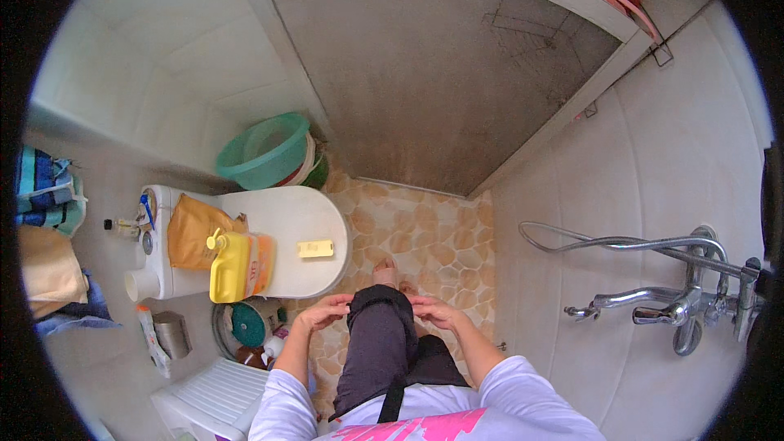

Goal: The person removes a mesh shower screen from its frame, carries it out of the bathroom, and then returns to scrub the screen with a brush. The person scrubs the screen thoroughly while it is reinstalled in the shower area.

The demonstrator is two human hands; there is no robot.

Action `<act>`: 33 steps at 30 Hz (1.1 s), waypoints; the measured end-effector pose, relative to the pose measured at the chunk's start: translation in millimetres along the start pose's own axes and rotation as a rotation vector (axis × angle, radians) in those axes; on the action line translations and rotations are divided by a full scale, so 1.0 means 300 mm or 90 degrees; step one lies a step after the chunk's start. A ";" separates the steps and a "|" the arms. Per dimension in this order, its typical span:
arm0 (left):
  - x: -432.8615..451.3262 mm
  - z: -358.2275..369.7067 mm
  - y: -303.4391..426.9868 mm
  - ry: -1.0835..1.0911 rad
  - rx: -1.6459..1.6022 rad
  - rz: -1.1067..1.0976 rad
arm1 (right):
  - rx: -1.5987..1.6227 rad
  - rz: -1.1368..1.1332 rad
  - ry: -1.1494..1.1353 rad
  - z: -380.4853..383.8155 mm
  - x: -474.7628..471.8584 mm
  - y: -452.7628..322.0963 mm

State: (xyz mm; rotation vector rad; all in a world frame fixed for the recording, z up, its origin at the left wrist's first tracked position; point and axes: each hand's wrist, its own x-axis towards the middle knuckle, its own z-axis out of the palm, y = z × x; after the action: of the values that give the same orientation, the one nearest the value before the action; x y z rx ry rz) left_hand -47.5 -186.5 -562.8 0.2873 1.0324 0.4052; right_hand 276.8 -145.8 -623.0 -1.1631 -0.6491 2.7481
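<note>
The dark trouser leg (375, 349) is raised in front of me, its rolled cuff (381, 301) bunched around the knee or shin. My left hand (324, 312) pinches the cuff's left side between thumb and fingers. On the opposite side, my right hand (436, 311) grips the cuff the same way. Below the cuff a bare foot (384, 271) shows, and part of the other foot (407, 286) is behind it. The second trouser leg (438, 362) hangs lower at the right.
A toilet (334, 214) at left bears a yellow pump jug (229, 269), a brown paper bag (202, 229) and a pale yellow box (315, 248). Turquoise basins (263, 153) stand behind it. A white stool (214, 392) is near my left elbow. A chrome shower mixer (686, 306) juts from the right wall.
</note>
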 end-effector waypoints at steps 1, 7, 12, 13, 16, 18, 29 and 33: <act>-0.008 -0.001 0.002 -0.013 0.034 0.023 | -0.058 -0.005 -0.001 0.013 -0.012 -0.017; -0.034 0.015 -0.012 0.108 0.368 0.114 | -0.559 -0.071 0.130 0.097 -0.040 -0.081; -0.010 0.227 -0.077 0.677 0.675 0.362 | -0.970 -0.479 0.474 0.219 -0.064 0.015; -0.012 0.248 -0.127 0.780 0.681 0.447 | -1.033 -0.536 0.483 0.235 -0.081 0.036; -0.134 0.223 -0.315 0.641 0.784 0.491 | -1.088 -0.518 0.322 0.229 -0.195 0.118; -0.182 0.219 -0.327 0.534 0.834 0.482 | -1.051 -0.542 0.201 0.247 -0.228 0.141; -0.117 0.103 -0.374 0.363 0.763 0.121 | -1.107 -0.212 0.264 0.218 -0.104 0.170; -0.150 0.025 -0.546 0.303 0.929 -0.209 | -1.124 0.016 0.129 0.323 -0.118 0.198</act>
State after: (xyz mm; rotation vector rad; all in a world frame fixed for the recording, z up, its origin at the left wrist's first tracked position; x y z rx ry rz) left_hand -30.2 -352.8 -592.6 1.3347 1.6765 -0.7003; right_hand 238.5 -241.9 -563.9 -1.3476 -3.1029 1.3996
